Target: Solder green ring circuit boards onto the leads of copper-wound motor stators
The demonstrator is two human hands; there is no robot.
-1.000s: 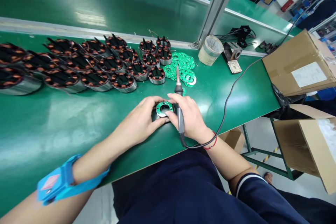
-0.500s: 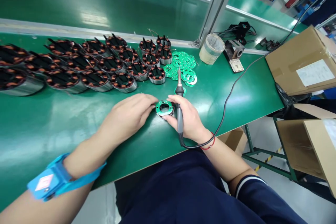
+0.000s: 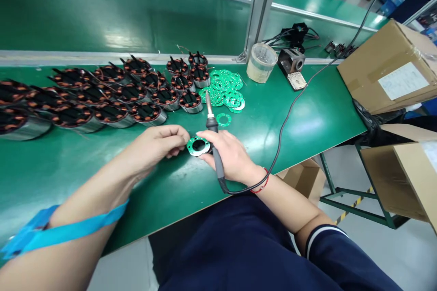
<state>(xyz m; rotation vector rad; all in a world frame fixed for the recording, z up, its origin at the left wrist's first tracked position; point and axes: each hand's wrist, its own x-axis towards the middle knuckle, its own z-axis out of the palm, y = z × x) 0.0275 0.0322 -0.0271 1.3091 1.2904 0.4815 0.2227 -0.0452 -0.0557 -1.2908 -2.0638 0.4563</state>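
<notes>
Head view is showing a white label on the cardboard box (image 3: 389, 66), its print too small to read. The right hand (image 3: 228, 154) is gripping a soldering iron (image 3: 214, 141), its long axis running away from the person, tip pointing toward the green boards (image 3: 223, 88). The left hand (image 3: 155, 145) is pinching the green-topped stator (image 3: 198, 146) lying on the desk (image 3: 307, 122) between both hands.

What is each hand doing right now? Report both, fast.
Left hand: fingertips pinching the round green circuit board ring.
Right hand: closed around the black-handled soldering iron, touching the ring.
</notes>
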